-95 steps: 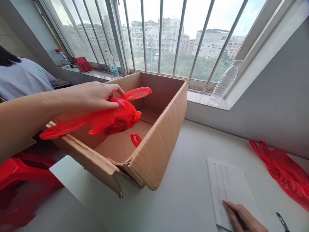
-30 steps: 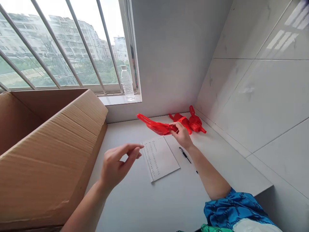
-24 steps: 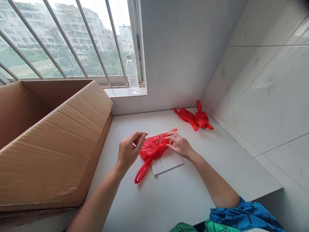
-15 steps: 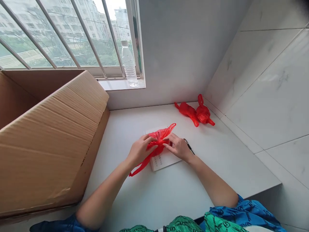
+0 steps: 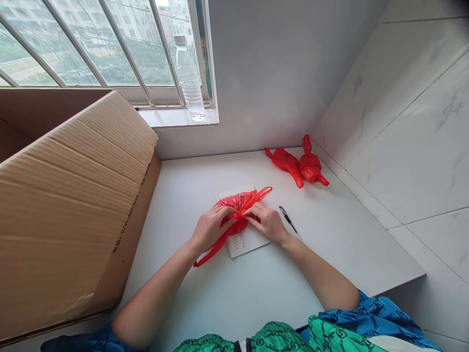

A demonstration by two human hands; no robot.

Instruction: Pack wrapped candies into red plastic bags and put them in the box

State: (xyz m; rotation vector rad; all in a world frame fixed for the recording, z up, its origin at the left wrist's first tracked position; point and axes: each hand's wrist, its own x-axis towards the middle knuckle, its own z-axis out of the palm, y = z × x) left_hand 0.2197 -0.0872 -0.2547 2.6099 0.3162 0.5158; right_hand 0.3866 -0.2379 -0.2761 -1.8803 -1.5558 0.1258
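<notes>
1. A cardboard box (image 5: 69, 215) stands left, out of the hands' way.
2. Left hand (image 5: 211, 228): fingers together, pinching the red plastic bag (image 5: 240, 202), which lies gathered on a sheet of paper (image 5: 242, 243).
3. Right hand (image 5: 266, 223): fingers pressed together, pinching the bag's other side, keeping it bunched.
4. A pen (image 5: 287, 218) and bunched red bags (image 5: 297, 165) lie to the right, apart.

A sheet of paper (image 5: 245, 243) bearing columns of small characters lies on the bench (image 5: 234, 303) directly under the grip (image 5: 239, 220). A black pen (image 5: 287, 218) rests just right of the grip. Two bunched red plastic bags (image 5: 296, 164) lie touching each other beyond the grip, near the tiled wall (image 5: 399, 132). A corrugated cardboard box (image 5: 73, 210) stands well left. A plastic water bottle (image 5: 188, 80) stands upright on the windowsill (image 5: 176, 117), before the barred window (image 5: 91, 49).
</notes>
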